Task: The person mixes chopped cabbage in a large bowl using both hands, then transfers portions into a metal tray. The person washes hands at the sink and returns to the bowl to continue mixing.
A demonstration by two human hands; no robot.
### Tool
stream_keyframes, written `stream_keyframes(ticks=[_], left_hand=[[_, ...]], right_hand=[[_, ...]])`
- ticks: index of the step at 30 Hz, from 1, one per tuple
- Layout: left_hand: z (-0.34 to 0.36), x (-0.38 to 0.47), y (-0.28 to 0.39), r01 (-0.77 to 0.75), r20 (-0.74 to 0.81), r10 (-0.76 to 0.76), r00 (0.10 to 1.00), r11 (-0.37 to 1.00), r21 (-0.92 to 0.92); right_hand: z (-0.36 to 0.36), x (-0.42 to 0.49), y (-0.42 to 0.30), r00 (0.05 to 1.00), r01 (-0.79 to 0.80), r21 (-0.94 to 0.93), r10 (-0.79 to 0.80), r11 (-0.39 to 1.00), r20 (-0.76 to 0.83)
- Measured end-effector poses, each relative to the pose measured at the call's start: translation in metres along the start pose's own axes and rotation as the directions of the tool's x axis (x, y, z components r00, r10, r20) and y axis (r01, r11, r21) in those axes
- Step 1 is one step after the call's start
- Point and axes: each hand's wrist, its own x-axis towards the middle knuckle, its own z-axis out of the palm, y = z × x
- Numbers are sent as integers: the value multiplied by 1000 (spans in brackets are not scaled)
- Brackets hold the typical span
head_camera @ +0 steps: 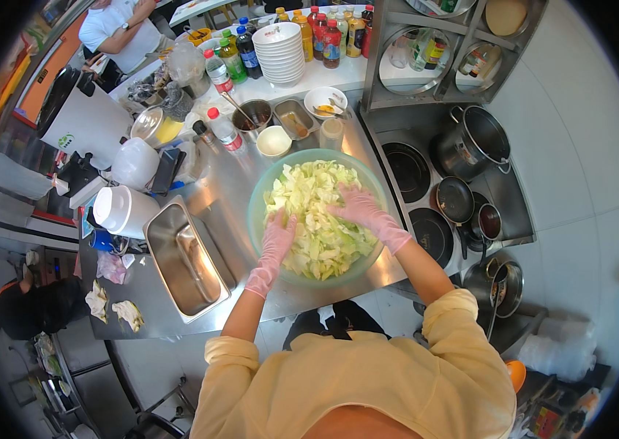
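A large pale-green translucent bowl (318,284) stands on the stainless steel worktop (232,203), heaped with cut cabbage leaves (318,225). Both of my hands wear pink plastic gloves. My left hand (278,237) touches the leaves at the bowl's left side, its fingers pointing away from me. On the right, my right hand (361,208) rests spread on the heap, with fingertips partly among the leaves. Whether either hand grips any leaves cannot be told. A deep empty steel pan (191,263) stands left of the bowl.
Behind the bowl are a cream bowl (274,141), a steel pot with a ladle (253,116) and a water bottle (225,131). Stacked white bowls (279,55) stand farther back. Hobs with pans (455,200) lie right. A white tub (125,211) and two crumpled cloths (127,314) are left.
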Motion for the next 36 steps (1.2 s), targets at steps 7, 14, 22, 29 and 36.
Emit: stream_keyframes(ticks=[7,14,22,29,36], left_hand=[[-15,77,37,-576,6,594,804,777,253],[-1,96,25,-335,77,328,941,888,314],[-58,-16,31,-341,-76,332,940,906,-251],[-128,-196,-54,-144,-103,125,987,385,-912],[-207,-376,-218,-521,-454,-257,853,-427,-739]], right_hand=[[9,64,-13,881,402,61,-368,914,-298],[1,85,-10,925,378,77,-375,922,-60],[-37,28,-22,896,444,524,-368,727,-248],[-20,-39,-152,728,-335,743,-659,-580,-187],[106,-160,-397,356,-752,599,-934,-277,16]])
